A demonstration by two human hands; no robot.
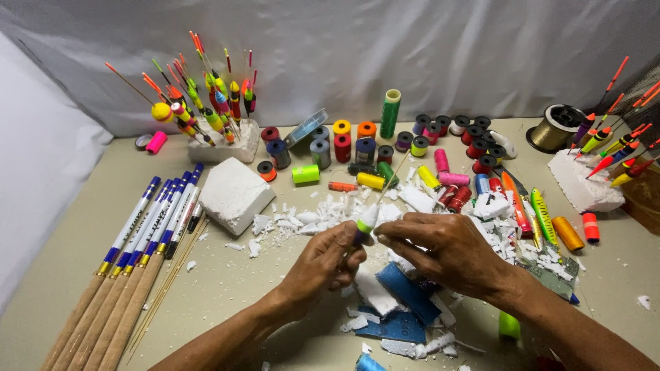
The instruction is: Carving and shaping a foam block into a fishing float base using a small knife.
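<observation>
Both hands pinch one small float (365, 223) between them, left hand (323, 264) low, right hand (440, 249) beside its up-pointing tip.

Small white float (366, 221) with green band and blue base, tilted upright above foam scraps

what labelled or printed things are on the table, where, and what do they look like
Rod handles: left of the hands, a row side by side, white printed bands with blue trim above cork.
Thread spools: back centre, upright, with paper end labels in mixed colours.
No screens or signs.
</observation>
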